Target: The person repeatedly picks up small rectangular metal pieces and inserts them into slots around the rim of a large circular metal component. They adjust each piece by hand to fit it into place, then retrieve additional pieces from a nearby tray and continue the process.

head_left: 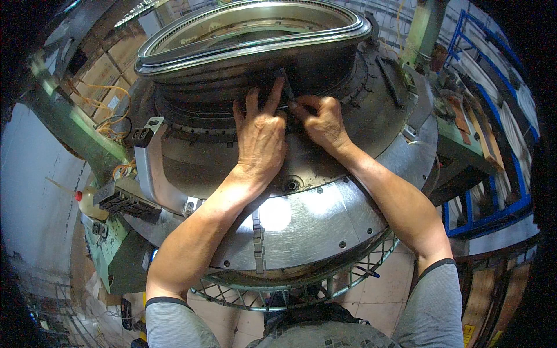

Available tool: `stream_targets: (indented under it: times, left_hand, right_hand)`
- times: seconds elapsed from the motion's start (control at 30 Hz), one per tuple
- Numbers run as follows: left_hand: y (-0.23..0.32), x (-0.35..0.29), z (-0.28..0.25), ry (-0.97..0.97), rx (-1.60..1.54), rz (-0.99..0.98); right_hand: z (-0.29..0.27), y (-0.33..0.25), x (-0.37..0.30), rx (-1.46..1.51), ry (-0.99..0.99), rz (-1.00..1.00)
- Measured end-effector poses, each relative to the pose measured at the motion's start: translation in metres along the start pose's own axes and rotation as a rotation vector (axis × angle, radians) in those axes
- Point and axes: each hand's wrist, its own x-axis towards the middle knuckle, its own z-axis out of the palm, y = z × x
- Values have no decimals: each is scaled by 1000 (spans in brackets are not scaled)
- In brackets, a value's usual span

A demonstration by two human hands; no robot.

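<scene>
My left hand (260, 136) rests against the dark metal cylinder (214, 81) of a large round machine. Its fingers are spread, and the index fingertip presses near a small flat metal strip (286, 84) standing against the cylinder wall. My right hand (324, 120) is closed in a pinch at the lower end of that strip, beside the left index finger. The strip's lower end is hidden by the fingers. Below both hands runs the machine's broad, sloping metal ring (313, 217), with screws along it and a small round hole fitting (292, 184).
A dark rod (390, 82) lies on the machine's top at the right. Curved metal brackets (152, 168) rise at left, beside a bottle with a red cap (91, 203). Green frame arms (75, 124) flank the machine; a blue rack (493, 214) stands at right.
</scene>
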Motion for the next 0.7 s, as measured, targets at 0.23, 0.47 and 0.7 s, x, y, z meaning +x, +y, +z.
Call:
stream_targets:
  times: [0.23, 0.47, 0.7]
  left_hand:
    - [0, 0, 0, -11, 0, -12]
    - [1, 0, 1, -6, 4, -14]
    - [-1, 0, 0, -6, 5, -2]
  right_hand:
    - [1, 2, 0, -18, -8, -1]
    - [2, 4, 0, -14, -7, 15]
    - [2, 3, 0, 6, -10, 28]
